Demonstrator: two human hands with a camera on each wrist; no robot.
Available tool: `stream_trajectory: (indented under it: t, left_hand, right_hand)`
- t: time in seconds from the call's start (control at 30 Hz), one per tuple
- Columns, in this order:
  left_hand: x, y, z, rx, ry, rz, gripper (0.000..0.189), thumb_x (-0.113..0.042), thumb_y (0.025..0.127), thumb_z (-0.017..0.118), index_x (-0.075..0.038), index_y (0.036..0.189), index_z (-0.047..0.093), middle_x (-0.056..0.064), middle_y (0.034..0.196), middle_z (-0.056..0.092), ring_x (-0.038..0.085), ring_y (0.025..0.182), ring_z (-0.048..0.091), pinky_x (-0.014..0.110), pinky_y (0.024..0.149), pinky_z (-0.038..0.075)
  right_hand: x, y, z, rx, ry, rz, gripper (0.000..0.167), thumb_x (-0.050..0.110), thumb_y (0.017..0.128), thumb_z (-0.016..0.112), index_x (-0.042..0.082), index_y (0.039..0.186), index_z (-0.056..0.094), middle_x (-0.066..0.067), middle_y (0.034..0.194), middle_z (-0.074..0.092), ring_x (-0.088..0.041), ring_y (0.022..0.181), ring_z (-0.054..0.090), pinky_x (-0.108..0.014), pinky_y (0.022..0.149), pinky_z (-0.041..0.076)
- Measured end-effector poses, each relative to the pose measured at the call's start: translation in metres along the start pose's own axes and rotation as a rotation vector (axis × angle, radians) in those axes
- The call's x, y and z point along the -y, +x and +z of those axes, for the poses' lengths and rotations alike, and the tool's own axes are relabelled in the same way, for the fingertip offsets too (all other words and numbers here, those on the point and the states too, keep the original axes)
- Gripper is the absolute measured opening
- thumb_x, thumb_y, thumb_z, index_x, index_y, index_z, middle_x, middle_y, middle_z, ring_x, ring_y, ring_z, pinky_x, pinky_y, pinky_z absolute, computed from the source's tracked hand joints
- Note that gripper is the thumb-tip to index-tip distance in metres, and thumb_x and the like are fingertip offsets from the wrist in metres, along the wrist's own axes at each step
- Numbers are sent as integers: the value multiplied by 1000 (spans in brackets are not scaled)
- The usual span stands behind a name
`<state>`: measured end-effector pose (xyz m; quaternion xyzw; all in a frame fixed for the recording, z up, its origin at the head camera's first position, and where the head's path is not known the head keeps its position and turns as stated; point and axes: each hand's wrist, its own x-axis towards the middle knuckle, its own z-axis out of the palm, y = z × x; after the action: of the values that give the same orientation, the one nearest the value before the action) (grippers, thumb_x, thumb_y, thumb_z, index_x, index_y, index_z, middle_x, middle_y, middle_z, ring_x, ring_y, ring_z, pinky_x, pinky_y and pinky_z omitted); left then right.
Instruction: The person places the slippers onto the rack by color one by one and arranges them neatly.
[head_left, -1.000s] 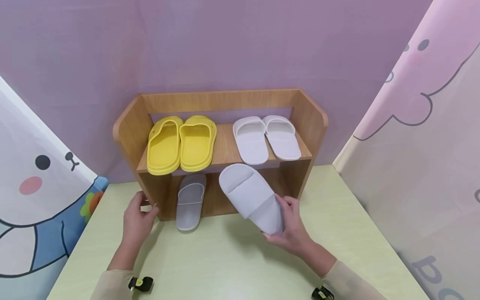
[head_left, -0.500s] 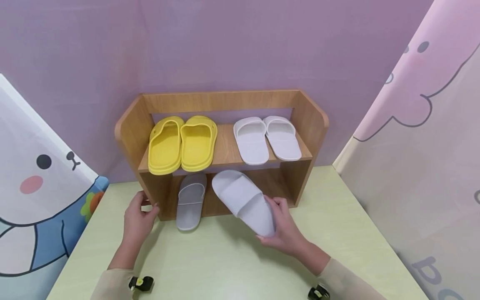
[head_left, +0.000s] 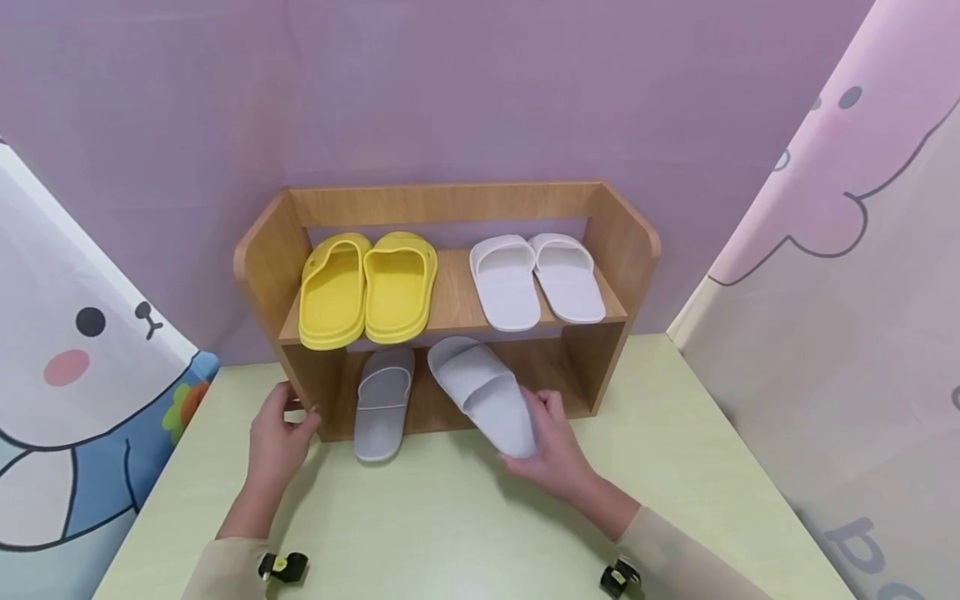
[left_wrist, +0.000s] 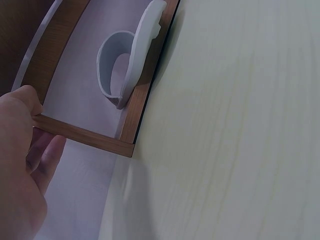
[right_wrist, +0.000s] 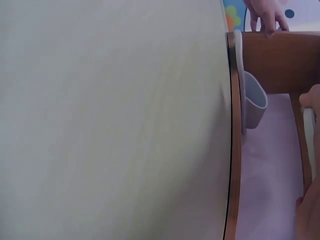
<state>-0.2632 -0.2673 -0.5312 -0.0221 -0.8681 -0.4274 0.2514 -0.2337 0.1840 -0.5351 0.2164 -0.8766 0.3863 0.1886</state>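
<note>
My right hand (head_left: 553, 457) grips a light grey slipper (head_left: 501, 417) by its heel end, thumb and fingers on opposite edges. The slipper is tilted, its toe up and left at the opening of the lower shelf. In the right wrist view only a strip of that slipper (right_wrist: 309, 135) shows at the edge. My left hand (head_left: 277, 437) pinches the front edge of the wooden shoe rack's left side panel (left_wrist: 82, 137). Inside, on the lower shelf at left, lies another grey slipper (head_left: 381, 421), its heel jutting past the shelf's front edge.
Two yellow clogs (head_left: 332, 304) occupy the left of the upper shelf (head_left: 454, 292). Toward its right end sit two white slippers (head_left: 510, 296). The rack stands on a pale table (head_left: 420, 525) against a purple backdrop (head_left: 465, 92), with printed cloths at both sides.
My right hand has carried the slipper leftward and lower, bringing its toe from in front of the upper shelf's edge to the lower opening. The left hand stays on the side panel.
</note>
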Motion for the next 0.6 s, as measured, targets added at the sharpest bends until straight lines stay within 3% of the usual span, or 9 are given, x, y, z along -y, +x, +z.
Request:
stream_trajectory:
  t: [0.37, 0.6]
  left_hand:
    - [2, 0, 0, 3, 6, -9, 42, 1, 97, 74, -4, 137, 62, 19, 126, 71, 36, 112, 68, 8, 71, 53]
    - [2, 0, 0, 7, 9, -15, 42, 0, 97, 74, -3, 137, 61, 20, 126, 70, 36, 112, 68, 9, 71, 53]
  right_hand:
    - [0, 20, 26, -38, -48, 80, 104, 23, 67, 104, 1, 157, 55, -19, 129, 50, -29, 112, 52, -47, 88, 58]
    - [3, 34, 40, -28, -26, 112, 94, 25, 70, 101, -3, 150, 60, -24, 134, 58, -33, 116, 50, -50, 91, 56]
